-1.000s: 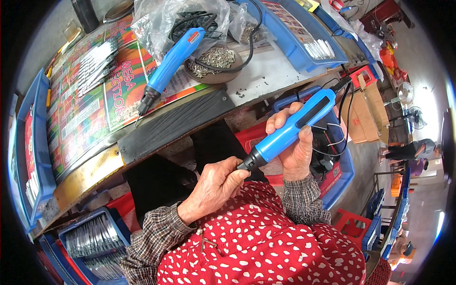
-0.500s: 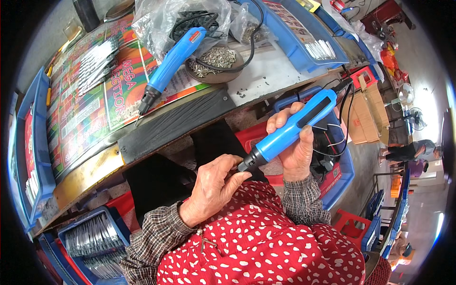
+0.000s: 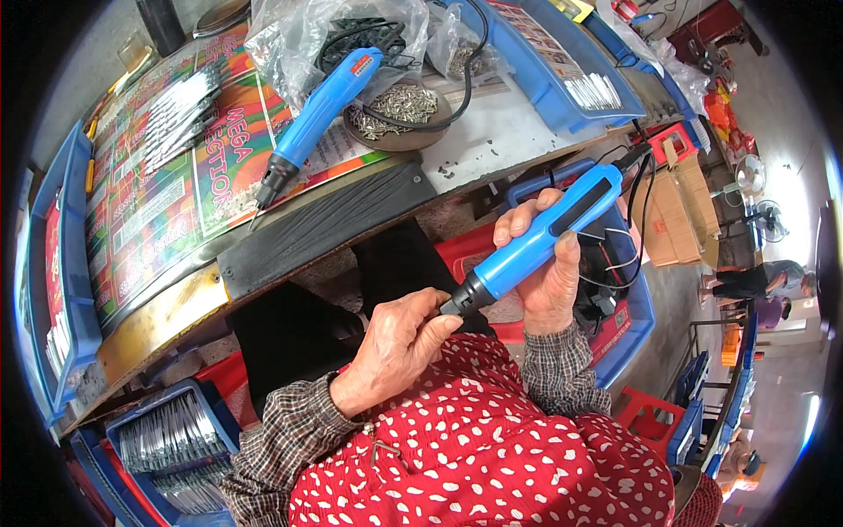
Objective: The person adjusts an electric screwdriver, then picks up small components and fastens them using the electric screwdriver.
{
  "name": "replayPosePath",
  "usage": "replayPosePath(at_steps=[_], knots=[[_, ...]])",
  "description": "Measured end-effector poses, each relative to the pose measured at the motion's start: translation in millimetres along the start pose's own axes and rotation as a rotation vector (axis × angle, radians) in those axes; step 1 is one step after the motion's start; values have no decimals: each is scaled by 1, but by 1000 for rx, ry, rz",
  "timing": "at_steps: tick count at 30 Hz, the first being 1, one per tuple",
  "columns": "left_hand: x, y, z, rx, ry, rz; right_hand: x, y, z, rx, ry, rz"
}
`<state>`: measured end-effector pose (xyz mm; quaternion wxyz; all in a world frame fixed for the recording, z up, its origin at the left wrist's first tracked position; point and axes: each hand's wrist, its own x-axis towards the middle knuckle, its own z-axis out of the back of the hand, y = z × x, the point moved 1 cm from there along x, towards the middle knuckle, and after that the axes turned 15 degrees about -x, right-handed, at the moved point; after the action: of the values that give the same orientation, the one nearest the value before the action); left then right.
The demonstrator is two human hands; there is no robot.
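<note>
A blue electric screwdriver (image 3: 546, 239) with a black nose lies across my right hand (image 3: 553, 277), its fingers and thumb wrapped round the body. The tool slants down to the left over my lap. My left hand (image 3: 399, 344) is closed at the black nose, thumb and forefinger pinched around the tip. Whatever sits between those fingers is hidden. A second blue electric screwdriver (image 3: 320, 112) rests on the bench, its bit pointing toward the front edge. Beside it is a round dish (image 3: 386, 140) heaped with small metal screws (image 3: 399, 109).
White-and-dark slim pieces (image 3: 180, 114) lie on the colourful printed bench cover (image 3: 145, 237). Clear plastic bags (image 3: 290, 44) and a blue tray (image 3: 562, 114) stand at the back. Another blue tray (image 3: 75, 290) is at left. A blue bin (image 3: 224, 417) with slim metallic pieces sits lower left.
My left thumb has drawn slightly back from the screwdriver's nose. My right hand and the tool look the same.
</note>
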<state>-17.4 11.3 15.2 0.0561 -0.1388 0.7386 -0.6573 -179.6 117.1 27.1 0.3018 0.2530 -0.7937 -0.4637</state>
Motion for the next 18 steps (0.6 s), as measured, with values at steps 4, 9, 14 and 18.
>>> replayPosePath(at_steps=[4, 9, 14, 18], knots=[[-1, 2, 1, -176, 21, 131, -1, 0, -1, 3, -3, -8], [-1, 4, 2, -121, -9, 105, 0, 0, -2, 19, -5, -9], [-1, 2, 1, -39, -46, 18, 0, 0, -2, 22, 1, -7], [-2, 3, 1, 64, -56, -94, -1, 0, -2, 18, -1, -7]])
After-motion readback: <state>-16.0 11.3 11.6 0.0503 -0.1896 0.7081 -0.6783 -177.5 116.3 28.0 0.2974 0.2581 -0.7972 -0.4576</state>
